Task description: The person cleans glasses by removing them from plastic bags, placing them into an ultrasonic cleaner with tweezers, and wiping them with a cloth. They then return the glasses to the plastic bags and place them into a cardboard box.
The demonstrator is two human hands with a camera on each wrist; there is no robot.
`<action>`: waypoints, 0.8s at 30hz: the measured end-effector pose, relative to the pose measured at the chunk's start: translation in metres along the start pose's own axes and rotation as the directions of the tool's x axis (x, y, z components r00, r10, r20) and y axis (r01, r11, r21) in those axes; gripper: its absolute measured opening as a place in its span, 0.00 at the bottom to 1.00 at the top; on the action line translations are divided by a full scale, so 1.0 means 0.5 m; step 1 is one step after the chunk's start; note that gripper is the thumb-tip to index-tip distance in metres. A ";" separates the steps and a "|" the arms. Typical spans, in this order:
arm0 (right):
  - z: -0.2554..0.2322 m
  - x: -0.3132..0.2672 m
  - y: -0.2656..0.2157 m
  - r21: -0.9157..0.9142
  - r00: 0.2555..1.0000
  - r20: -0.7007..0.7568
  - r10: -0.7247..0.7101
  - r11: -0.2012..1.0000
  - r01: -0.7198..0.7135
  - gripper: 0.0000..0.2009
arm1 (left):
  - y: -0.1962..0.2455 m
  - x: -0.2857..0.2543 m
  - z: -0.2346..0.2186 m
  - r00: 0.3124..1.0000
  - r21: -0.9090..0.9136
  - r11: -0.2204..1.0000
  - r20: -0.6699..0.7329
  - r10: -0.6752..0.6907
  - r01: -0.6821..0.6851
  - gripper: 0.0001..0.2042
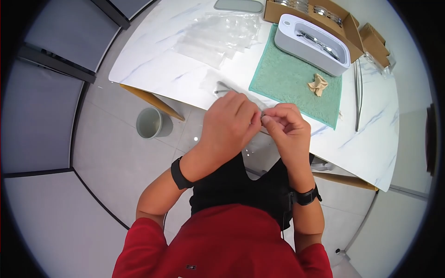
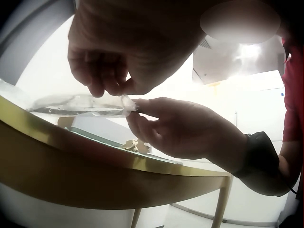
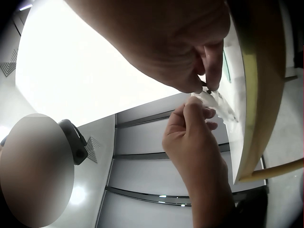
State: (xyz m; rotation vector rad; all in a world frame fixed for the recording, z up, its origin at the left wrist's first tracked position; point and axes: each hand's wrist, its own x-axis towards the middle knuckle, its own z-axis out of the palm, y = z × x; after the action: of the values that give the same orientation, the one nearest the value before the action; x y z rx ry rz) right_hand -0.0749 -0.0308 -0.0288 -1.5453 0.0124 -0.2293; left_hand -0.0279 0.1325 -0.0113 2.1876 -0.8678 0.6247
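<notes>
Between the two hands is a clear plastic bag (image 2: 80, 102) with thin dark-framed glasses (image 1: 224, 86) inside; their arms show beyond the left knuckles in the head view. The left hand (image 1: 232, 123) pinches the bag's near end between thumb and curled fingers. Close against it, the right hand (image 1: 291, 132) pinches a small dark end of the glasses (image 3: 206, 86) that sticks out of the bag. In the left wrist view the bag stretches away from the right hand (image 2: 185, 126), level above the table edge. Fingers hide most of the bag's opening.
A green towel (image 1: 282, 78) bears a white cleaner tub (image 1: 289, 39) with glasses in it and a crumpled beige cloth (image 1: 318, 85). Flat clear bags (image 1: 208, 41) lie at the back left. Behind stands a cardboard box (image 1: 350, 34); metal tweezers (image 1: 358, 97) lie right; a bin (image 1: 149, 123) stands below.
</notes>
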 end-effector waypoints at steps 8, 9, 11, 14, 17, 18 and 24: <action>-0.001 0.009 0.005 0.064 0.997 -0.061 0.054 0.997 -0.050 0.12 | 0.034 0.001 0.028 0.995 -0.112 0.989 -0.039 0.093 -0.097 0.09; -0.003 0.011 0.005 0.070 0.997 -0.058 0.057 0.996 -0.053 0.11 | 0.040 0.001 0.034 0.993 -0.135 0.985 -0.054 0.102 -0.109 0.09; -0.010 0.016 0.005 0.079 0.996 -0.058 0.061 0.995 -0.056 0.10 | 0.046 0.005 0.039 0.992 -0.182 0.977 -0.067 0.104 -0.115 0.10; -0.041 0.023 -0.012 0.027 0.997 -0.073 0.034 0.999 -0.032 0.08 | 0.036 0.011 0.022 0.995 -0.240 0.968 -0.090 0.050 -0.070 0.11; -0.089 0.027 -0.031 0.062 0.996 -0.067 0.066 0.996 -0.062 0.07 | 0.006 0.022 -0.020 0.971 -0.259 0.962 -0.195 -0.141 0.088 0.20; -0.100 0.026 -0.036 0.098 0.995 -0.060 0.074 0.993 -0.068 0.07 | -0.010 0.018 -0.025 0.948 -0.327 0.926 -0.182 -0.260 0.191 0.22; -0.135 0.025 -0.040 0.200 0.993 0.048 0.105 0.973 -0.112 0.07 | -0.031 0.004 -0.019 0.749 -0.764 0.283 0.363 -0.554 0.580 0.20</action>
State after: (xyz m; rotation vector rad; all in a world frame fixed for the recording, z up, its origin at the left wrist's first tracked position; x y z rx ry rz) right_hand -0.0757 -0.0997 -0.0093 -1.3412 0.0429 -0.1110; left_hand -0.0171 0.1470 -0.0106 1.3672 -0.1964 -0.2228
